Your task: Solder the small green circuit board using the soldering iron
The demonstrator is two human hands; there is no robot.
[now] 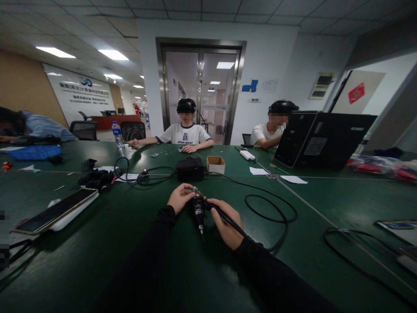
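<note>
My left hand (pixel 180 198) is closed, its fingertips pinching a small green part (pixel 194 189) at the far end of a black screwdriver-like tool (pixel 198 208). That tool lies between my hands with its thin metal tip pointing toward me. In my right hand (pixel 229 221) is a black pen-shaped tool with a cable (pixel 228 217), gripped like a pen. Its front end reaches the green part; whether it touches cannot be made out. The cable runs back past my wrist and loops on the table to the right.
Ahead on the green table (pixel 137 243) stand a black box (pixel 190 168) and an open cardboard box (pixel 215 165). A phone (pixel 58 211) lies left. A black computer case (pixel 322 139) stands right. Two people in headsets sit opposite; another person leans at far left.
</note>
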